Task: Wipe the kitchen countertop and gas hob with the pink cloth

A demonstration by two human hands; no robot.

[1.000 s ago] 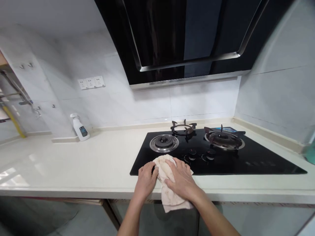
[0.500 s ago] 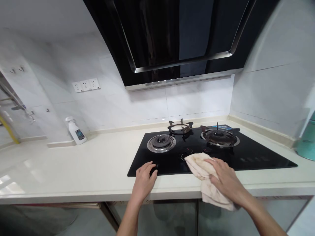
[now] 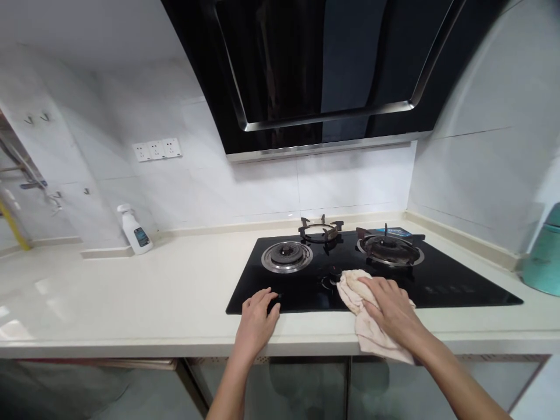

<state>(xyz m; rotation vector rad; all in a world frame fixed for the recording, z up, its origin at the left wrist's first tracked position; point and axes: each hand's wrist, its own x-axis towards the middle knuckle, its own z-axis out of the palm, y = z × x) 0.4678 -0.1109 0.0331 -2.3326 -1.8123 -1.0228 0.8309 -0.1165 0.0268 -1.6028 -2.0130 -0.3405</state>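
A pale, stained cloth (image 3: 371, 329) is bunched under my right hand (image 3: 391, 309), whose fingers press it onto the front part of the black glass gas stove (image 3: 301, 297). Its lower end drapes over the counter's front edge. One control knob (image 3: 335, 273) shows just left of the cloth; any knob behind the cloth is hidden. My left hand (image 3: 258, 321) rests with fingers spread at the stove's front left corner, holding nothing. The left burner (image 3: 287, 256) lies bare, and its pan support (image 3: 321, 232) sits behind it on the stove. The right burner (image 3: 391, 249) carries its own support.
A black range hood (image 3: 324, 70) hangs low over the stove. On the white counter (image 3: 175, 291), a white spray bottle (image 3: 135, 231) stands by the wall at left. A teal container (image 3: 543, 259) is at the right end. Sockets (image 3: 156, 149) are on the wall.
My right hand and the cloth have shifted slightly right, uncovering more of the area around the knob. The left hand stays in place. The view has tilted a little.
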